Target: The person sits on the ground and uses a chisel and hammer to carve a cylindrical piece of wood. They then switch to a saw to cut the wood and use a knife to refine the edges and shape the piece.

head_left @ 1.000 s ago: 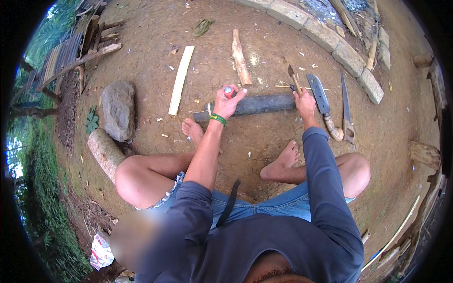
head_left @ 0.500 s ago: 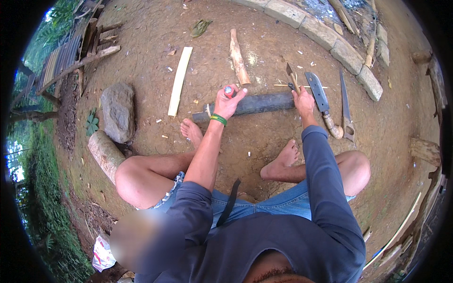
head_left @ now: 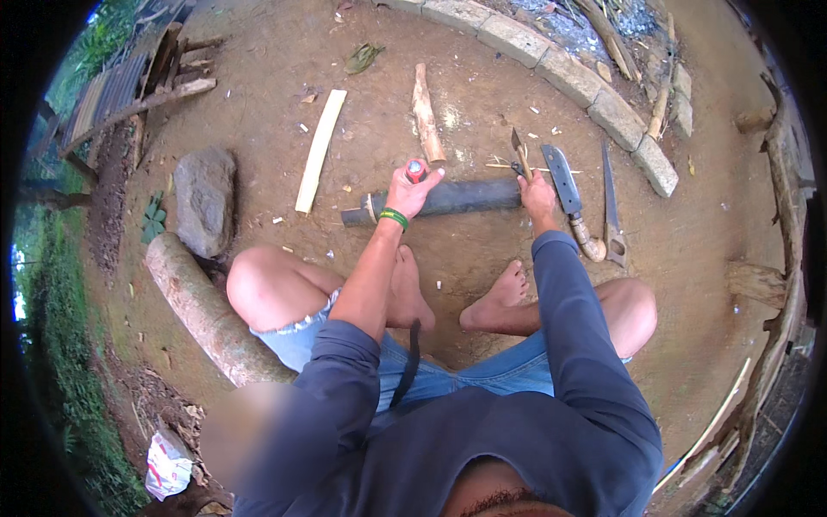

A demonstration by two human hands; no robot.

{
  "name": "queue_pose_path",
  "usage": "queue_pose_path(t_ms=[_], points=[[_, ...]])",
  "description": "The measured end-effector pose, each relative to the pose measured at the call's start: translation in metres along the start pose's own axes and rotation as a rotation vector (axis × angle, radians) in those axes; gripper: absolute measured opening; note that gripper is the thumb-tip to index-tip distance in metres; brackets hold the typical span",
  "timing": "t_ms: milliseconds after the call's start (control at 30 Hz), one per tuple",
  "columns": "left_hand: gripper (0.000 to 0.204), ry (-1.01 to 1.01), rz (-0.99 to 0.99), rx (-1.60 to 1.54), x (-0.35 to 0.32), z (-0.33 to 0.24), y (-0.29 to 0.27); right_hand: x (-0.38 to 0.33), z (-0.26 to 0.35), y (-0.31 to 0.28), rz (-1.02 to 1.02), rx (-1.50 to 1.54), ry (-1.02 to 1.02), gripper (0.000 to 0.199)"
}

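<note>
My left hand [head_left: 408, 195], with a green and yellow band at its wrist, is closed round a red cylindrical object [head_left: 416, 168] with a pale bluish end; its kind does not show. That hand is at the left part of a long dark tube [head_left: 469, 197] lying crosswise on the ground before my feet. At the tube's right end my right hand [head_left: 538, 198] is closed on a small knife [head_left: 519, 152], its pointed blade directed away from me. Thin pale sticks [head_left: 500, 165] lie by the knife. Just beyond my left hand lies a short peeled branch [head_left: 425, 112].
Right of my right hand lie a large machete [head_left: 562, 181] and a handsaw [head_left: 612, 211]. A pale flat strip of wood [head_left: 320, 151] is on the left. Further left are a grey rock [head_left: 205, 200] and a log [head_left: 207, 314]. Stone blocks [head_left: 568, 79] curve along the far right.
My left foot has drawn back from the tube's left end toward my right foot, and my left knee has shifted. Both hands keep their grips. The whole view has moved slightly.
</note>
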State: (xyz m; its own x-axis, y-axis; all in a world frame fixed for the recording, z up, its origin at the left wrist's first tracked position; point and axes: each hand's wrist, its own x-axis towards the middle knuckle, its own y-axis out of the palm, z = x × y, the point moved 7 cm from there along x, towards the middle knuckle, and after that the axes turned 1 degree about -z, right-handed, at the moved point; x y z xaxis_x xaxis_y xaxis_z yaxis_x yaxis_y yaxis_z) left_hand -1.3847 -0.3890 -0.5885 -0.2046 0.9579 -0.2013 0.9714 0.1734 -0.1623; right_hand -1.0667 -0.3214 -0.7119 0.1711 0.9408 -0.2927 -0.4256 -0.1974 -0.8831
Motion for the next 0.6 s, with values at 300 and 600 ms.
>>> queue_pose_path(t_ms=[300,600], points=[[0.031,0.042,0.069,-0.008,0.007,0.004,0.008,0.029,-0.020,0.011,-0.049,-0.113,-0.030,0.063],[0.033,0.031,0.036,-0.050,0.013,-0.004,0.000,0.011,-0.008,-0.007,-0.036,-0.133,0.049,0.052]])
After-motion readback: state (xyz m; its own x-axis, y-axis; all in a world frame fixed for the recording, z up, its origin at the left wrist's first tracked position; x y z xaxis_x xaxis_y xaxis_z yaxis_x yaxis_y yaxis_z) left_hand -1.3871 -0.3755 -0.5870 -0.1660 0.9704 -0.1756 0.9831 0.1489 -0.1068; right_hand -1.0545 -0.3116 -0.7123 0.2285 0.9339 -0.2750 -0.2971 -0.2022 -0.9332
